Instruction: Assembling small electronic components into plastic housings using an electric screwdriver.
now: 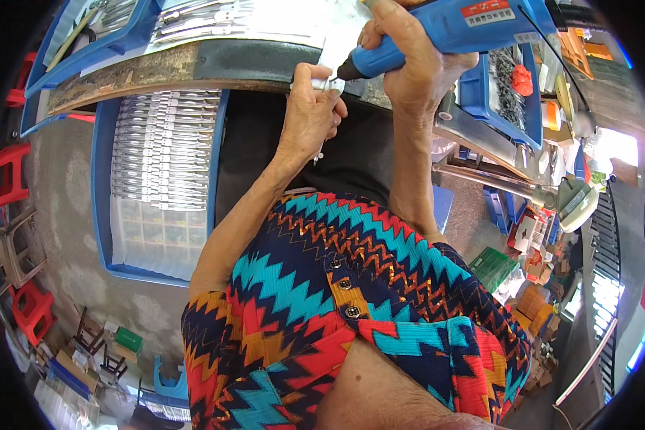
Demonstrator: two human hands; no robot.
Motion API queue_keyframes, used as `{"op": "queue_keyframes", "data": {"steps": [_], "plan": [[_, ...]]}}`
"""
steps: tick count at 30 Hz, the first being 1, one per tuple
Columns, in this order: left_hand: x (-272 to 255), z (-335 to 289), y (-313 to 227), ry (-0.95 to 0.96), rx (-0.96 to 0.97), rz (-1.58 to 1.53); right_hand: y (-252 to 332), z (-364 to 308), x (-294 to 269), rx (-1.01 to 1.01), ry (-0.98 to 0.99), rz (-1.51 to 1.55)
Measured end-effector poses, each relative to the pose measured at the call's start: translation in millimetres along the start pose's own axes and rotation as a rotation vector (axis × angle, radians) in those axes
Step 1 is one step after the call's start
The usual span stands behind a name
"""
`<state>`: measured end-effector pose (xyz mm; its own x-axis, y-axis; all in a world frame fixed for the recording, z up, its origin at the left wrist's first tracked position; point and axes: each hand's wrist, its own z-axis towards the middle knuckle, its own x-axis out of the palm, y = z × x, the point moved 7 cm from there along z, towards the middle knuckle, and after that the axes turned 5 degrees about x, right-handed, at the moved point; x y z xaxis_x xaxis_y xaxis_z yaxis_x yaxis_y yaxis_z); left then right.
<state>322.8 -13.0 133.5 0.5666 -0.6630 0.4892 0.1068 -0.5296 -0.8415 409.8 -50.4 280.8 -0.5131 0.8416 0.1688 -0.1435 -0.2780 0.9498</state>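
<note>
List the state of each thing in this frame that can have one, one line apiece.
Right hand: closed around the blue power screwdriver.
Blue power screwdriver: held, tip down on the small metal part.
Left hand: gripping the small metal part at the bench edge.
Small metal part: held against the bench edge, under the tool tip.
Blue tray: on the floor, partly filled with rows of metal parts.

A red-and-white rectangular label (486, 11) sits on the blue body of the power tool (473, 25) at the top of the frame. Lower right, on the floor, lie a flat green carton (493, 266), a red-and-white printed package (526, 231) and several brown cardboard boxes (536, 304). At lower left, a small green box (128, 338) rests beside stools.
</note>
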Motion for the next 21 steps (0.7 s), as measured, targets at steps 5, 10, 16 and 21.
{"op": "queue_keyframes", "data": {"steps": [5, 10, 16, 21], "plan": [[0.1, 0.1, -0.3, 0.003, 0.000, -0.006, 2.0, -0.2, 2.4, 0.002, -0.016, -0.021], [0.1, 0.0, 1.7, 0.005, 0.007, 0.003, 3.1, 0.6, 0.9, 0.004, -0.055, -0.101], [-1.8, 0.8, 2.1, 0.001, 0.015, 0.017, 5.8, 0.5, 6.7, 0.046, -0.064, -0.204], [0.5, 1.1, 0.8, 0.000, 0.024, 0.006, 1.0, 0.2, 7.3, -0.054, -0.056, -0.202]]}}
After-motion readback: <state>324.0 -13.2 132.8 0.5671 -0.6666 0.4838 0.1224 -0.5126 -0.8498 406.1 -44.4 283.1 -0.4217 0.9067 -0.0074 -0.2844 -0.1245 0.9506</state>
